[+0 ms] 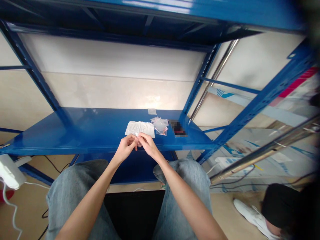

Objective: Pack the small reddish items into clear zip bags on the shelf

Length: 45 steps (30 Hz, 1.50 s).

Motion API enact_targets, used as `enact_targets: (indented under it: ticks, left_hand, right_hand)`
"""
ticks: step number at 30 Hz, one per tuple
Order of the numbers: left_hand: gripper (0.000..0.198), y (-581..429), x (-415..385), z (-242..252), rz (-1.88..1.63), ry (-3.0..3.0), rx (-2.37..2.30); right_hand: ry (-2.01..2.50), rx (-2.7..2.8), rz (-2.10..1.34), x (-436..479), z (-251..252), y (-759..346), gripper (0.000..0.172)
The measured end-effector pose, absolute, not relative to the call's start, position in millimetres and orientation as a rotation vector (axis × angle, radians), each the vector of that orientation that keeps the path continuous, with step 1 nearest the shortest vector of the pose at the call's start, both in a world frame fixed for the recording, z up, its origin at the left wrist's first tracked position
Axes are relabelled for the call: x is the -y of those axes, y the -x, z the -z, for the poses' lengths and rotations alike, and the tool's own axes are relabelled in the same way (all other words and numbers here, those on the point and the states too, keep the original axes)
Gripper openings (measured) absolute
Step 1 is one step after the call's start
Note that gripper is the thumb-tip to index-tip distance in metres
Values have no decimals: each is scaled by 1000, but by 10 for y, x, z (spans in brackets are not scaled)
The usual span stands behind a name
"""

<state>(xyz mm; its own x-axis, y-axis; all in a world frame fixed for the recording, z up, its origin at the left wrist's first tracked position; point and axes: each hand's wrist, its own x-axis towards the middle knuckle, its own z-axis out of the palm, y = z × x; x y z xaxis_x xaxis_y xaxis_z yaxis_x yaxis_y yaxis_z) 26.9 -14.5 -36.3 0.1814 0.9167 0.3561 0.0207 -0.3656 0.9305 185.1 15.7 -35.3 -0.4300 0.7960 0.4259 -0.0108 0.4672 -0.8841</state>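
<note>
My left hand and my right hand meet at the front edge of the blue shelf. Between them the fingers of both pinch a small plastic bag, with a bit of white showing at its top; its contents are too small to make out. Just behind the hands lies a crumpled white sheet, flat on the shelf. To the right of the sheet, several small clear plastic bags overlap in a loose pile, with something reddish inside some.
A dark phone-like object, blurred out, lies right of the bags. Farther back is a small pale packet. Blue rack uprights and an upper shelf frame the space. A white power strip hangs left; another person's shoe is at lower right.
</note>
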Motion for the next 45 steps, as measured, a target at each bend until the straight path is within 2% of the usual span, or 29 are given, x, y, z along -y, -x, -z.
enact_targets:
  ticks: [12,24,28,40,45]
  left_hand:
    - [34,-260,117,400,-1350,-1648,-908]
    - [35,-236,73,462,-1307,-1731,-945]
    - [41,-234,76,457,-1298,-1715,-971]
    - [37,-241,133,414,-1258,-1791,-983]
    - [29,-166,133,437,-1374,-1959,-1337]
  right_hand:
    - [624,1758,-1307,-260,312,-1942,38]
    - [598,1706,-1335,-268,330,-1931,39]
    - [581,1714,-1352,-272,322,-1947,39]
    - [654,1768,-1322,-268,356,-1937,24]
    - [790,1820,-1039,-235,302,-1882,12]
